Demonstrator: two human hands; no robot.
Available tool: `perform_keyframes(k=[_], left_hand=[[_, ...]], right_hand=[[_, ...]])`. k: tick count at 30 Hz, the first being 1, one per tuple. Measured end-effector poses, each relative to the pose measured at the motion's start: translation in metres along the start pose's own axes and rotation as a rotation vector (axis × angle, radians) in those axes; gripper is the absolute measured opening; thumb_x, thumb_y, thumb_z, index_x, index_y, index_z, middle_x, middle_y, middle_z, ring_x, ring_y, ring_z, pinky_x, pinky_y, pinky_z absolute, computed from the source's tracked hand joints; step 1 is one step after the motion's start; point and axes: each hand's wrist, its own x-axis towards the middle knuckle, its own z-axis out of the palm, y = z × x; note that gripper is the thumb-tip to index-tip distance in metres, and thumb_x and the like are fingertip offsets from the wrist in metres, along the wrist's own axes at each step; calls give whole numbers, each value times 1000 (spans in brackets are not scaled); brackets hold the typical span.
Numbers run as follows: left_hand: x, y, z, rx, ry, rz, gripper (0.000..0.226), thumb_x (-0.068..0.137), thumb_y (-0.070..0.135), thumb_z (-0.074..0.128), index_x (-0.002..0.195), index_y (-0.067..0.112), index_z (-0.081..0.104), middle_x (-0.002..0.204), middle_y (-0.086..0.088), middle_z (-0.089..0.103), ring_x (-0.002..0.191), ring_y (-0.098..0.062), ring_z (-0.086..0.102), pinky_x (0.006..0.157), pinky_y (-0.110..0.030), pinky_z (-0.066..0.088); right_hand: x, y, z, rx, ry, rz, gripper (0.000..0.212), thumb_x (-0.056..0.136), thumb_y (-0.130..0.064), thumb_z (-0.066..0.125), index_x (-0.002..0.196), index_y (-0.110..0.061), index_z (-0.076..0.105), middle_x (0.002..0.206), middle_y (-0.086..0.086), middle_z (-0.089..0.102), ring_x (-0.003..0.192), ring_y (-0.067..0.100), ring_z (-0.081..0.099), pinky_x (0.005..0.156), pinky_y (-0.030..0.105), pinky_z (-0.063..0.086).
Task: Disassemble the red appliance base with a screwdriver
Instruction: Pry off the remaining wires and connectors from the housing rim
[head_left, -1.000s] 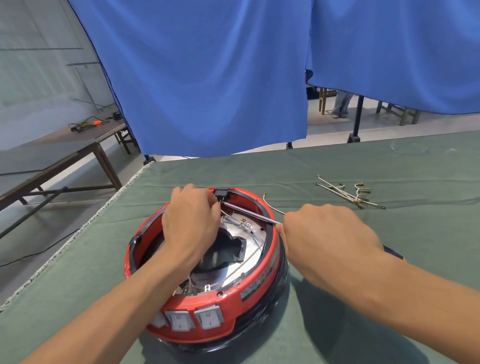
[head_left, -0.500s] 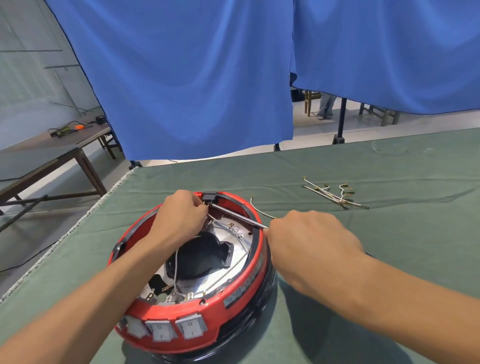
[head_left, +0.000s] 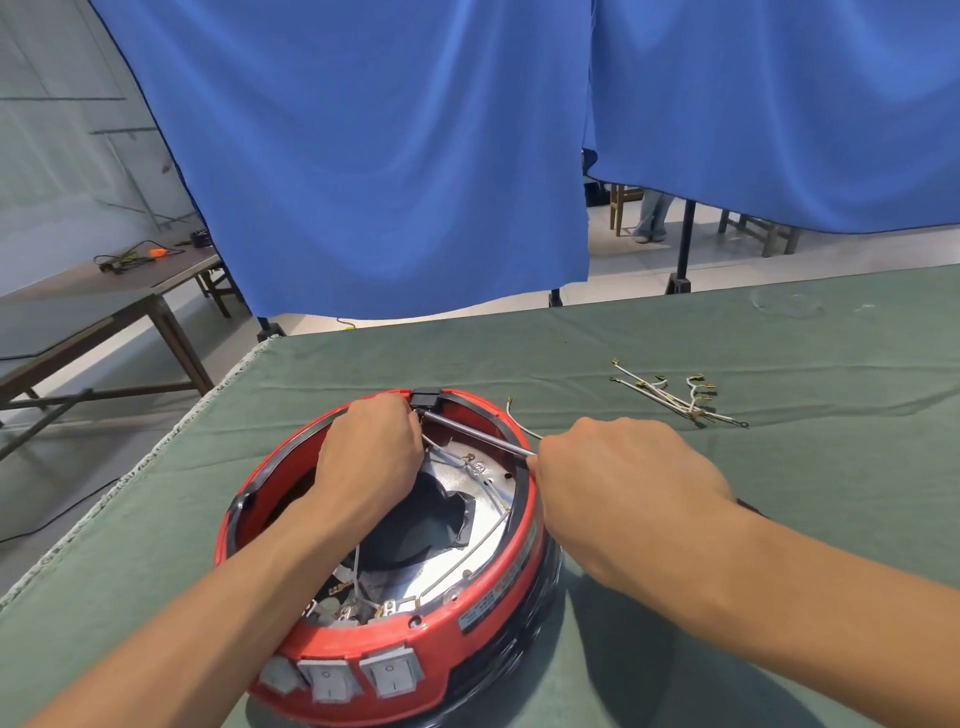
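The red appliance base (head_left: 483, 613) lies open side up on the green table, with three white rocker switches on its near wall and a silver plate with a black cover inside. My right hand (head_left: 623, 478) grips the screwdriver handle, hidden under my fist. The metal shaft (head_left: 475, 432) slants up-left across the rim to a black block (head_left: 427, 397) at the far edge. My left hand (head_left: 371, 457) reaches inside the base with fingers curled at the shaft's tip; what they hold is hidden.
A bundle of loose white wires with brass terminals (head_left: 675, 395) lies on the green cloth (head_left: 779, 467) to the right. One more white wire (head_left: 522, 421) sits just behind the base. Blue curtains (head_left: 389, 156) hang beyond the table; a wooden bench (head_left: 104, 306) stands left.
Both hands stay at the same spot on the base with the shaft at the black block. Only the camera view has shifted slightly.
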Motion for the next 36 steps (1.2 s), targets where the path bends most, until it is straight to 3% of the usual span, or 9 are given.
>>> perform_keyframes(k=[4,9,13,18,24,29,33,36], left_hand=[[0,3,2,-7,5,8,22,95,13,43,74,9,48,78,-9,50,77,-31,49,66,-34,34],[-1,4,3,-48,15,8,19,96,10,41,76,9,44,84,-7,43,83,-27,43,70,-35,34],[-2,6,1,-45,16,18,22,97,12,40,76,10,43,84,-7,40,80,-24,38,69,-34,32],[-2,7,0,-49,12,25,20,97,13,40,77,10,45,86,-9,43,84,-27,45,72,-33,33],[-2,7,-1,-49,12,37,22,96,12,40,76,9,48,86,-10,45,86,-29,47,72,-32,33],[-1,7,-2,-42,11,52,22,96,11,40,75,10,47,85,-10,45,86,-31,48,72,-32,32],[-1,6,-1,-58,11,45,23,96,12,40,75,9,49,85,-10,46,84,-28,47,71,-31,32],[-1,6,-1,-66,11,33,23,96,14,40,75,9,49,85,-9,45,83,-25,44,73,-33,34]], right_hand=[[1,4,-2,-43,4,-25,33,90,-11,44,65,-19,24,71,-3,42,51,21,33,42,28,21],[2,1,1,-33,-13,-9,34,87,-9,48,66,-19,23,70,-2,40,50,21,28,42,27,20],[5,4,0,-54,-28,-39,21,89,-8,45,75,-21,34,62,0,30,48,19,27,41,28,20],[16,24,2,-88,17,-36,41,98,-20,39,60,-19,25,59,-1,30,45,18,26,43,30,25],[32,47,5,-116,40,-87,45,100,-31,35,58,-18,25,57,-1,34,45,18,29,46,30,32],[44,62,3,-127,9,-110,50,100,-46,25,58,-19,27,59,-3,32,47,16,29,47,29,26],[47,65,0,-129,-41,-108,48,100,-48,21,67,-18,38,61,-2,34,49,18,32,56,31,33],[37,53,-2,-180,-43,-116,46,102,-41,25,64,-17,33,60,-1,33,47,18,30,48,29,29]])
